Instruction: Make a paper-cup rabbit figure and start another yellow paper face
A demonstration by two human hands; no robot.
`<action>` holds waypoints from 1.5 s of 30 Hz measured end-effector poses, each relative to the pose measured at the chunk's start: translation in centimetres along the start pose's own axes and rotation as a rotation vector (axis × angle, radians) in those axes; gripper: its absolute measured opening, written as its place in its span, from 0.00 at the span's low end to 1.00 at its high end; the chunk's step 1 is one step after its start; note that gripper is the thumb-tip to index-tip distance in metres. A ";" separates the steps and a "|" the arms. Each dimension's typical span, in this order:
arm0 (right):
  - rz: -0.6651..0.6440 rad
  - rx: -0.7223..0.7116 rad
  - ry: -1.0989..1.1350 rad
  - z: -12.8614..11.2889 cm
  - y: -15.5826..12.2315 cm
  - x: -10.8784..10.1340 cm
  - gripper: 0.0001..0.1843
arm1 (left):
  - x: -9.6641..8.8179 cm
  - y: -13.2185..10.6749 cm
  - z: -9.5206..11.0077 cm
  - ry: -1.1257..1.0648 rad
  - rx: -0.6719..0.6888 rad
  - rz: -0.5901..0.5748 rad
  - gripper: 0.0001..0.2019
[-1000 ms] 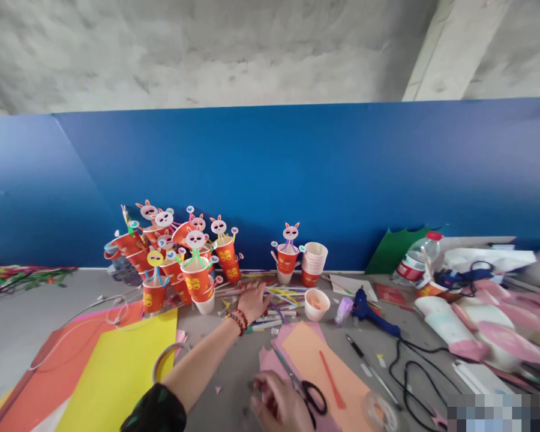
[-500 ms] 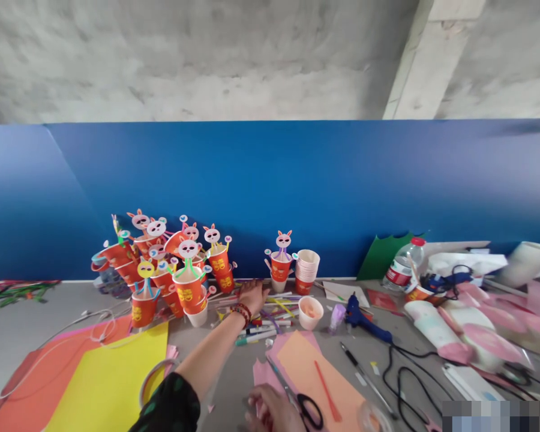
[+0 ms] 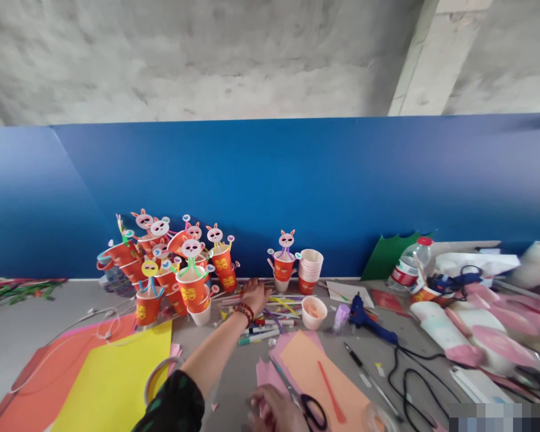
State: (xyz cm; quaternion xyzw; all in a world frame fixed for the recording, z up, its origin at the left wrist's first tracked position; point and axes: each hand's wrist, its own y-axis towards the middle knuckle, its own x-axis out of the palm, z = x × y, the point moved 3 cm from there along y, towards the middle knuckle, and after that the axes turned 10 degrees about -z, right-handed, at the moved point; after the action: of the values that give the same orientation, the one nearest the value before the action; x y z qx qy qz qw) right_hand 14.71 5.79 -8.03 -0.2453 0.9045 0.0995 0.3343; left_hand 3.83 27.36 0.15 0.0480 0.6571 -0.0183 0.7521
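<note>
Stick pile (image 3: 285,303) lies on the worktop (image 3: 234,372) near its back edge, about mid-length, under the left hand (image 3: 255,294). Step in hand reads as a reach into the pile; nothing is visibly lifted off it.

Left to right: yellow sheet (image 3: 112,372) over an orange-red sheet (image 3: 31,378), front left. Red face cups (image 3: 191,289) cluster toward the back edge. Left hand is palm down on the pile, arm stretched from the front. Markers (image 3: 263,336) lie just in front of it. Right hand (image 3: 276,408) is well forward, fingers curled, next to the scissors (image 3: 302,401). Lone face cup (image 3: 283,267) and cup stack (image 3: 310,273) stand at the back edge; glue gun (image 3: 369,323) further right.

Grip: left fingertips hidden, right hand blurred, so can't tell if either is closed on anything.

Next move, my read: a pick here calls for a fingertip pinch on one stick, clear of the lone face cup.

Vs half a second ago: view shifts slightly, scene sits a touch further right; both hands stay put, cups and sheets look unmoved.
</note>
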 end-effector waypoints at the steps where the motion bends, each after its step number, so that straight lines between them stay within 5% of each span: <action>1: 0.001 0.003 -0.004 -0.1 0.0 0.0 0.08 | 0.0 0.0 0.1 0.000 -0.002 0.004 0.17; 12: -0.022 -0.018 0.037 -0.5 -0.3 -0.5 0.08 | -0.6 -1.5 0.3 0.010 0.031 0.020 0.14; 22: -0.096 -0.122 0.051 -3.2 -1.1 -2.7 0.11 | -0.4 -4.0 -0.7 -0.005 0.092 -0.039 0.22; 34: -0.141 -0.021 0.031 -3.7 -1.3 -3.0 0.11 | -0.6 -5.5 -1.8 -0.025 0.146 -0.040 0.16; 45: -0.143 0.033 0.063 -4.5 -1.6 -3.6 0.09 | -0.2 -6.5 -2.6 -0.033 0.444 -0.199 0.55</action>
State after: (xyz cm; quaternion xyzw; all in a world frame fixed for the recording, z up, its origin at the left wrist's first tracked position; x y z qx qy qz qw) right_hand 15.40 4.24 -2.28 -0.3069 0.8962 0.0525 0.3160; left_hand 0.70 21.09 -0.34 0.1469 0.6261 -0.2370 0.7282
